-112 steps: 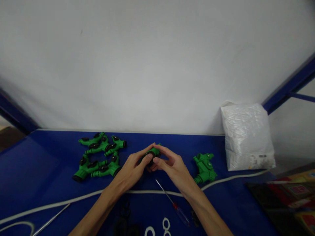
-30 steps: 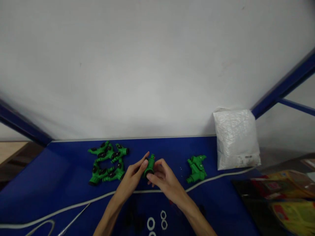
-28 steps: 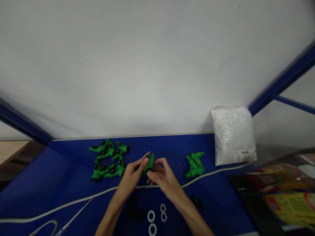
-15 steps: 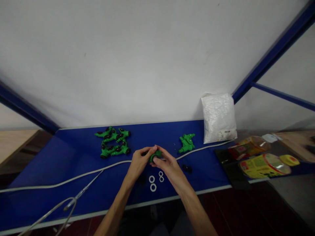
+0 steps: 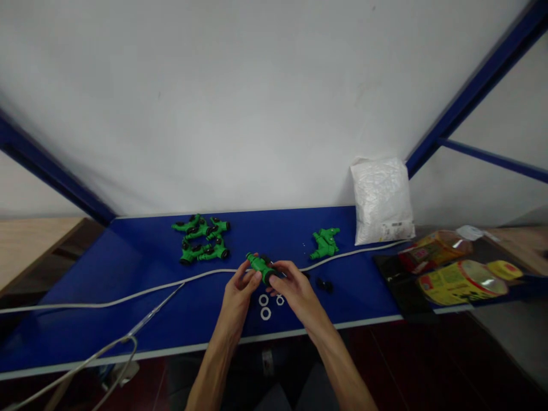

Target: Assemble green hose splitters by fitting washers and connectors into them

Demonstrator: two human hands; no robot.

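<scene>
Between my hands is a green hose splitter (image 5: 258, 264) with black parts, held just above the blue table. My left hand (image 5: 240, 288) has its thumb and fingers closed on the near-left side. The fingers and thumb of my right hand (image 5: 295, 285) grip its black end at the lower right, partly covering it. Several white ring nuts (image 5: 266, 313) lie on the table below, between my wrists. To the right of my right hand are small black parts (image 5: 324, 285).
Several green splitters with black knobs (image 5: 205, 251) lie at the back left, green splitter bodies (image 5: 325, 243) at the back right. A white cable (image 5: 162, 284) crosses the table. A white bag (image 5: 382, 200) leans against the wall. Yellow-labelled bottles (image 5: 462, 282) lie at the right.
The hose splitter has turned in my hands, and more of its green body now shows, pointing up and left. My left fingers have shifted lower on it. The view has moved slightly.
</scene>
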